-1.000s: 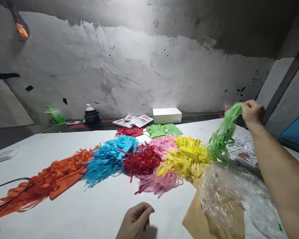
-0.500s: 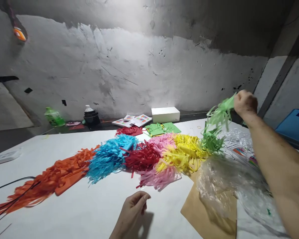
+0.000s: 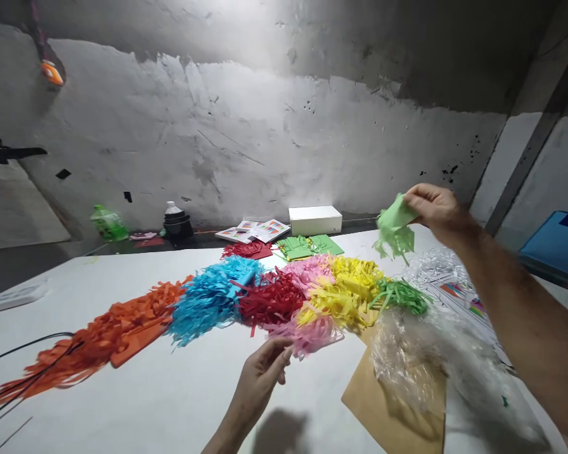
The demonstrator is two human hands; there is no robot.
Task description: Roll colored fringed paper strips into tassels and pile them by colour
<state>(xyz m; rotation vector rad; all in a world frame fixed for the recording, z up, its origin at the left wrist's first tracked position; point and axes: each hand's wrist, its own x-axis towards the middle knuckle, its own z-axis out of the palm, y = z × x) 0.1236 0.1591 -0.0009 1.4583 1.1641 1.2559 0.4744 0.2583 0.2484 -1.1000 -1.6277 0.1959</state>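
My right hand (image 3: 433, 205) pinches a light green fringed tissue-paper tassel (image 3: 397, 221) by its uncut end, with the strips hanging down. It is held up in the air above the right side of the table. My left hand (image 3: 267, 369) is over the white table, near the front of a pink tissue tassel (image 3: 307, 334); its fingers are loosely bent, a little apart, and nothing shows in them. A darker green tassel (image 3: 403, 296) lies below the raised one, beside yellow tassels (image 3: 348, 287).
Dark red (image 3: 272, 299), blue (image 3: 215, 302) and orange tassels (image 3: 118, 325) spread leftward across the white table. Crumpled clear plastic (image 3: 407, 353) covers part of a brown paper sheet (image 3: 378, 403) at right. Behind stand a white box (image 3: 315, 222), printed cards (image 3: 265, 231) and a green bottle (image 3: 108, 224).
My right hand has come left with the light green tassel, lifting it clear of the darker green one. My left hand has moved slightly up and forward, and its fingers have loosened.
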